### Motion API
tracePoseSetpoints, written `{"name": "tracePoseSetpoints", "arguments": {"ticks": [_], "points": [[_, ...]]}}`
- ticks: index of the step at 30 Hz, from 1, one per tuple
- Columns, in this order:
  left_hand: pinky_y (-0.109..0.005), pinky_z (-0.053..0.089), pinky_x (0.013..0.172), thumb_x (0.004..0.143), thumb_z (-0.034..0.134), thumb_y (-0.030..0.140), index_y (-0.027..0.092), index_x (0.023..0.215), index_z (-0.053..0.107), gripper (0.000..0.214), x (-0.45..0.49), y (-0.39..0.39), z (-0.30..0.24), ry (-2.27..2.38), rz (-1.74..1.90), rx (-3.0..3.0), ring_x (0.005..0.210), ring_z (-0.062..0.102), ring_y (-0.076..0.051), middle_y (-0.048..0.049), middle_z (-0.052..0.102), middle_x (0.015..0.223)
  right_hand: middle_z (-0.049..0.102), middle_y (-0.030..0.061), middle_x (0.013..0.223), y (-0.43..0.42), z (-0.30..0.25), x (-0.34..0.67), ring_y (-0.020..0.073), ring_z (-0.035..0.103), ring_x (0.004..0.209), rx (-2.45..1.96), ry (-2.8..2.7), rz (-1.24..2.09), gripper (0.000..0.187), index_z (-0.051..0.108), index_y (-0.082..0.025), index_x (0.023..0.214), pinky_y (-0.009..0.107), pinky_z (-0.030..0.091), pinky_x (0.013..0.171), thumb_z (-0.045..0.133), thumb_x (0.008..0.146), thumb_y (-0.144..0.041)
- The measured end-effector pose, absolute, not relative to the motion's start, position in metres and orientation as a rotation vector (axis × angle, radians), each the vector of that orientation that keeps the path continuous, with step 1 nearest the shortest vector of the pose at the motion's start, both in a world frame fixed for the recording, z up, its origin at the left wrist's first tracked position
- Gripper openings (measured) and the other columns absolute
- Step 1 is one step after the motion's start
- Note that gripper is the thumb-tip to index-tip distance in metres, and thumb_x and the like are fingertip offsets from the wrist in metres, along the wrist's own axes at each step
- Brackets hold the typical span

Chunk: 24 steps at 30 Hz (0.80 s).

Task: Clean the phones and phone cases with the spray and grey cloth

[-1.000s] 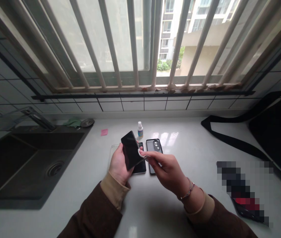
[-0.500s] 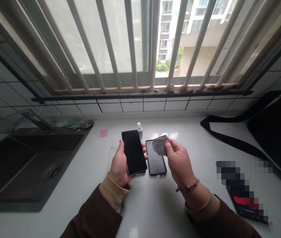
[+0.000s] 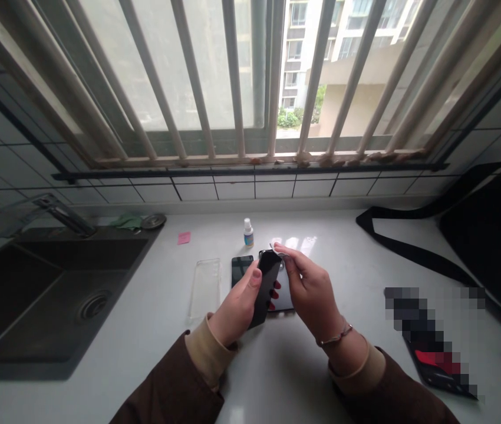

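Note:
My left hand is wrapped round a black smartphone, which is tilted on its side edge above the counter. A thin grey cloth is pinched in my right hand, against the phone's top edge. Under my hands lies a second phone in a dark case, partly hidden. Another dark phone lies to its left, mostly covered by my left hand. Left of that rests a clear phone case. A small white-capped bottle stands behind the phones.
At the left is a dark sink with a faucet, a green cloth and a strainer. A pink note lies on the counter. A black bag with a strap and a partly blurred dark item are on the right.
My left hand has turned the phone from facing up onto its edge and moved it right. My right hand has brought the cloth left, against the phone's top edge.

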<state>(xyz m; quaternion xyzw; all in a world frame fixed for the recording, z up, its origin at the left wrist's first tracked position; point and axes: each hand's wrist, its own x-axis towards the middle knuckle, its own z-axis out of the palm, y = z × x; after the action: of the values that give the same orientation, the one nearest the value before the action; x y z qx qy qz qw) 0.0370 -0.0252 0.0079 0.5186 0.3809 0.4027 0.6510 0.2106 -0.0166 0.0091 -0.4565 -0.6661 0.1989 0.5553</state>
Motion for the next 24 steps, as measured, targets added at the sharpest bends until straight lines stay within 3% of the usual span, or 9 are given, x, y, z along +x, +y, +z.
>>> {"name": "tracePoseSetpoints", "arguments": {"ticks": [6,10,16,24], "points": [[-0.035,0.058,0.074,0.104,0.040,0.068,0.027,0.154,0.045,0.065,0.039,-0.027,0.009,0.858,0.825,1.149,0.082,0.065,-0.020,-0.0091,0.066,0.103,0.072,0.0068,0.138,-0.022,0.016,0.208,0.0231,0.066,0.133,-0.913,-1.710,0.293,0.040,0.066,-0.028,0.137,0.048,0.052,0.118,0.049,0.106,-0.010],[-0.033,0.056,0.071,0.103,0.041,0.068,0.023,0.152,0.049,0.067,0.040,-0.029,0.013,0.817,0.778,1.157,0.078,0.064,-0.019,-0.0098,0.066,0.102,0.072,0.0075,0.139,-0.025,0.020,0.208,0.0242,0.065,0.134,-0.772,-1.820,0.189,0.044,0.065,-0.027,0.139,0.051,0.052,0.118,0.050,0.103,-0.005],[-0.034,0.057,0.073,0.102,0.045,0.069,0.025,0.150,0.050,0.065,0.042,-0.030,0.010,0.793,0.833,1.096,0.084,0.066,-0.020,-0.0105,0.066,0.108,0.073,0.0086,0.137,-0.023,0.018,0.209,0.0237,0.067,0.132,-0.878,-1.788,0.167,0.044,0.065,-0.025,0.140,0.050,0.054,0.117,0.050,0.104,-0.006],[-0.039,0.060,0.071,0.097,0.050,0.074,0.016,0.139,0.059,0.071,0.047,-0.031,0.006,0.808,0.896,0.814,0.078,0.071,-0.024,-0.0129,0.073,0.095,0.068,0.0110,0.145,-0.016,0.005,0.208,0.0263,0.064,0.137,-1.020,-1.812,0.088,0.045,0.062,-0.022,0.148,0.049,0.054,0.119,0.047,0.107,-0.010]]}}
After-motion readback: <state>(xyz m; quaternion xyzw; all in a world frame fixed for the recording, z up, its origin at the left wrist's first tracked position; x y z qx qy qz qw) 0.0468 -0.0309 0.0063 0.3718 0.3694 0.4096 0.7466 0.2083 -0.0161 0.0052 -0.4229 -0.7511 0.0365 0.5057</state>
